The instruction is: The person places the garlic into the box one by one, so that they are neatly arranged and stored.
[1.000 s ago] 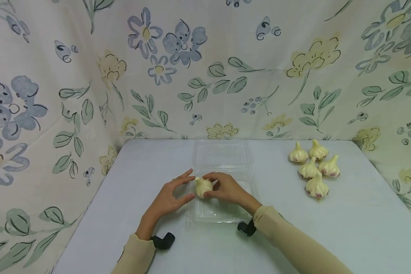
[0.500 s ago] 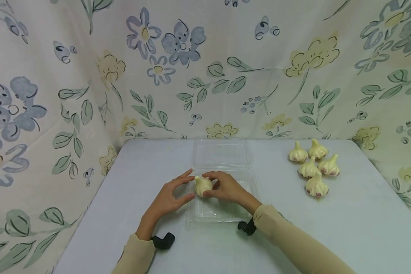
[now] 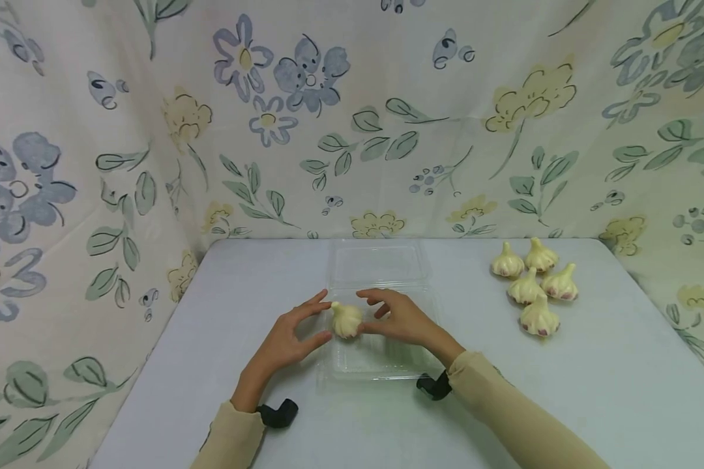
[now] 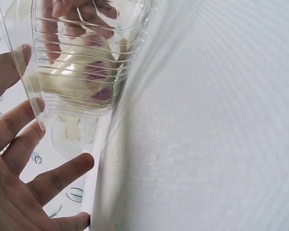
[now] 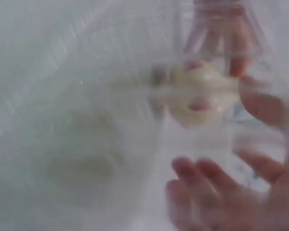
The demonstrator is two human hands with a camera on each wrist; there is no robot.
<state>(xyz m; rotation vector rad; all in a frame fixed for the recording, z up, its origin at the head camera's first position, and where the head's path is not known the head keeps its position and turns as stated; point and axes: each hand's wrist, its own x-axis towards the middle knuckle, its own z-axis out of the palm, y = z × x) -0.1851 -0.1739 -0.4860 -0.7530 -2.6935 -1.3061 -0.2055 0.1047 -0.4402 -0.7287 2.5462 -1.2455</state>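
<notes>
A whitish garlic bulb (image 3: 347, 320) with purple patches sits in the left part of a clear plastic clamshell container (image 3: 381, 376). My left hand (image 3: 287, 339) is at the container's left side, fingers spread, fingertips by the rim. The left wrist view shows the bulb (image 4: 77, 72) through the ribbed wall, with fingers of the left hand (image 4: 19, 178) at the rim. Over the container, my right hand (image 3: 405, 320) has its fingers parted and off the bulb; its thumb tip is close to the bulb, contact unclear. The right wrist view, blurred, shows the right hand (image 5: 226, 192) with fingers loosely extended.
Several more garlic bulbs (image 3: 540, 317) stand grouped at the back right of the white table (image 3: 563, 404). The container's lid (image 3: 379, 262) lies opened backward toward the far edge. Behind hangs a floral curtain (image 3: 328, 163).
The right hand held the garlic bulb in both earlier frames. Now its fingers have parted from the bulb and the hand has shifted slightly right. The left hand keeps its place.
</notes>
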